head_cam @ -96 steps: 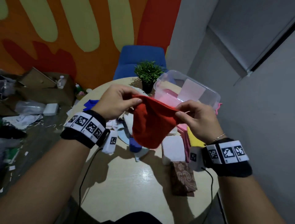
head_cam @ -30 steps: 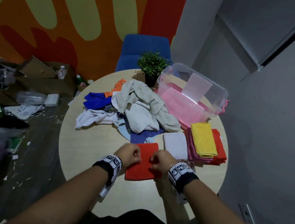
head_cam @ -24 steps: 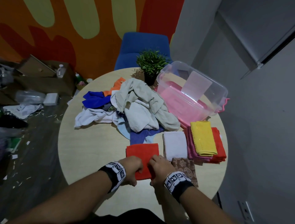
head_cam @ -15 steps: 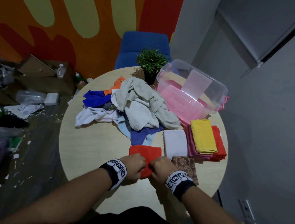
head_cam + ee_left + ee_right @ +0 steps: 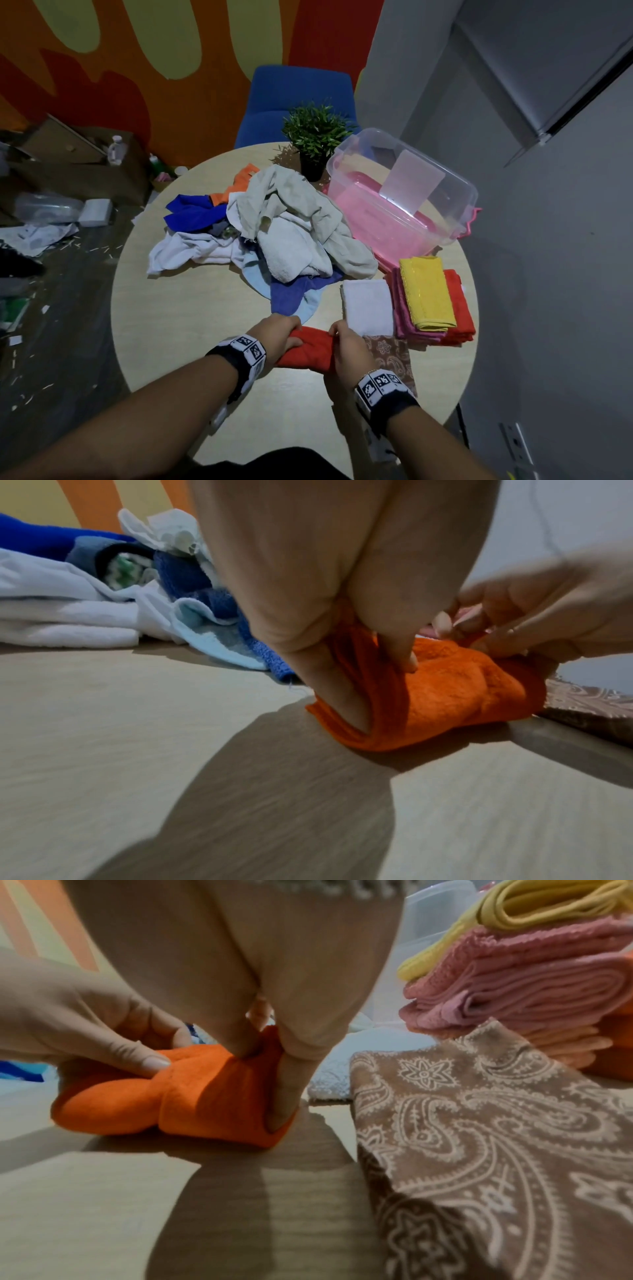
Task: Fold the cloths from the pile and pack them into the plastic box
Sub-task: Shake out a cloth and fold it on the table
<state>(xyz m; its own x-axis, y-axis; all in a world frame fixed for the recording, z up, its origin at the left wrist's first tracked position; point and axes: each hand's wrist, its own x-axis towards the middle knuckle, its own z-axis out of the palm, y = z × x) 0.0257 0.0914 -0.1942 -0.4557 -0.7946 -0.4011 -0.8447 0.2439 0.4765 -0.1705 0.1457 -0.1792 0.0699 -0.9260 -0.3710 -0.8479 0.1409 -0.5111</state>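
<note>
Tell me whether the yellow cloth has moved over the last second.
No. The yellow cloth still lies on the folded stack, beside the white cloth and in front of the plastic box.

red cloth [image 5: 308,351] folded smaller since a second ago, now bunched between left hand [image 5: 278,334] and right hand [image 5: 349,353]

Bare table [image 5: 191,325] left of pile [image 5: 274,233]

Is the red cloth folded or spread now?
Folded: the red cloth lies doubled in layers on the table, both hands pinching its ends.
</note>
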